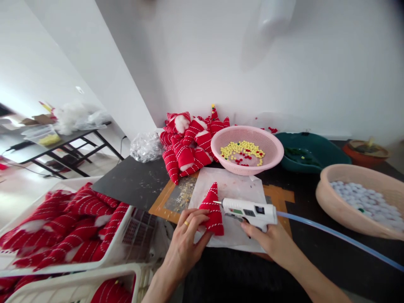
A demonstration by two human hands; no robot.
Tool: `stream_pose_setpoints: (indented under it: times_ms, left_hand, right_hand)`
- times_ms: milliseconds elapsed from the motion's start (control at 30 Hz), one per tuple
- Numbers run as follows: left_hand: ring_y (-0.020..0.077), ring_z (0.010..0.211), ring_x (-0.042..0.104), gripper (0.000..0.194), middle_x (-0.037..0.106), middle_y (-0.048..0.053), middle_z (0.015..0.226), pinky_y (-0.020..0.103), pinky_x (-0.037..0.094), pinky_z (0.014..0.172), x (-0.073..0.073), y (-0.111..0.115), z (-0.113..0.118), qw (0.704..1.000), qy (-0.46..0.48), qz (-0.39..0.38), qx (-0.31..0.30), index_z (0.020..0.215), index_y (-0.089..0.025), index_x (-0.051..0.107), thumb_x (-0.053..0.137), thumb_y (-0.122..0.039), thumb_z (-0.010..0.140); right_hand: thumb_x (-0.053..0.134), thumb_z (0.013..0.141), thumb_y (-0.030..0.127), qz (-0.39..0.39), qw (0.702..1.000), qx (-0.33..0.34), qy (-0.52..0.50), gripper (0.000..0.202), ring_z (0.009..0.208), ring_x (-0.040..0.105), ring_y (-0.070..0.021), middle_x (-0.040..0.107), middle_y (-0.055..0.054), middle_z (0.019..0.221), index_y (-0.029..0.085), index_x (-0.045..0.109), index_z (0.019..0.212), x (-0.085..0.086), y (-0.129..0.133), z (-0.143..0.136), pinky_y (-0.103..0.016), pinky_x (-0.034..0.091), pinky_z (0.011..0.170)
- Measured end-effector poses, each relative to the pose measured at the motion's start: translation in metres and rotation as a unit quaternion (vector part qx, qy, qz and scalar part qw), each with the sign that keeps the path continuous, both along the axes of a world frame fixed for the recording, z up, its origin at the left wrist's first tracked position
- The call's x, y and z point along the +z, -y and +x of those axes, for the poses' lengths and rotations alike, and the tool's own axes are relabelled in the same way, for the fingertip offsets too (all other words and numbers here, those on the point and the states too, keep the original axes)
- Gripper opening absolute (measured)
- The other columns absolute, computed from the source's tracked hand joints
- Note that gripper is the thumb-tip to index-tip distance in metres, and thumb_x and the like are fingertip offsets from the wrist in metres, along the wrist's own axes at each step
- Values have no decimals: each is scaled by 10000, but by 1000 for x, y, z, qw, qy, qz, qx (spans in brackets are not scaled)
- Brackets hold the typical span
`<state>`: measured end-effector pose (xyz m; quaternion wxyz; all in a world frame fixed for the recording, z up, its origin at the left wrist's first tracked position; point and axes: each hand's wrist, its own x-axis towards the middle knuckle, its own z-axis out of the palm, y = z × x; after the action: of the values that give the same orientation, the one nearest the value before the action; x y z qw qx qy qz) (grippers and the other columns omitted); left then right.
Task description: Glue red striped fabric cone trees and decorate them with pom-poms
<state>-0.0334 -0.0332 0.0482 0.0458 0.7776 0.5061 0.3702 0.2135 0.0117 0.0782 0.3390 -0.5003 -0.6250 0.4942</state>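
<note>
A red cone-shaped stuffed piece with white dashed stitching (213,210) lies on a sheet of white paper (244,183) on the black table. My left hand (189,229), a ring on one finger, grips its lower left side between thumb and fingers. In my right hand (271,242) is a white hot glue gun (249,211), held by its handle. The nozzle points left and is at the upper right part of the red cone; whether it touches the cloth I cannot tell. A long translucent glue stick (337,236) runs out of the gun's back to the right.
Behind the paper stand a pink basket (217,145) with yellow and red pompoms and a heap of red stuffed cones (184,155). A green bowl (334,153) and a beige basket of white balls (325,202) are at right. White crates (118,240) of red cones stand lower left.
</note>
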Motion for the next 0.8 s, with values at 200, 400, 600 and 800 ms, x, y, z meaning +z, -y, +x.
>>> stream_pose_setpoints:
  times_ms: [200, 400, 600, 800]
  left_hand:
    - [223, 1159, 586, 247, 686, 71, 1226, 395, 486, 1027, -1, 0, 0, 1000, 4, 7, 3, 1140, -228, 578, 662, -140, 925]
    - [214, 1131, 606, 238, 690, 64, 1204, 375, 498, 998, 2, 0, 0, 1000, 10, 6, 12, 1120, -233, 586, 663, -134, 918]
    - [212, 1132, 614, 230, 664, 65, 1236, 380, 492, 996, 2, 0, -1, 1000, 13, -1, 18, 1121, -248, 578, 658, -158, 925]
    - [239, 1154, 618, 401, 582, 97, 1401, 409, 518, 967, 2, 0, 0, 996, 52, -46, 54, 1236, -264, 512, 695, -182, 889]
  right_hand:
    - [614, 886, 341, 43, 998, 44, 15, 247, 999, 713, -288, 784, -74, 983, 200, 761, 1027, -2, -8, -3, -380, 556, 917]
    - [592, 891, 326, 86, 993, 66, 48, 315, 1068, 710, -312, 774, -116, 1153, 191, 743, 1133, -12, -14, -8, -411, 548, 952]
    - [572, 874, 342, 61, 995, 61, 59, 267, 1004, 736, -335, 802, -110, 1049, 203, 756, 1008, -16, -14, -11, -441, 570, 889]
    - [562, 870, 343, 62, 994, 66, 59, 311, 1033, 735, -338, 799, -110, 1090, 200, 756, 1067, -16, -15, -11, -458, 568, 915]
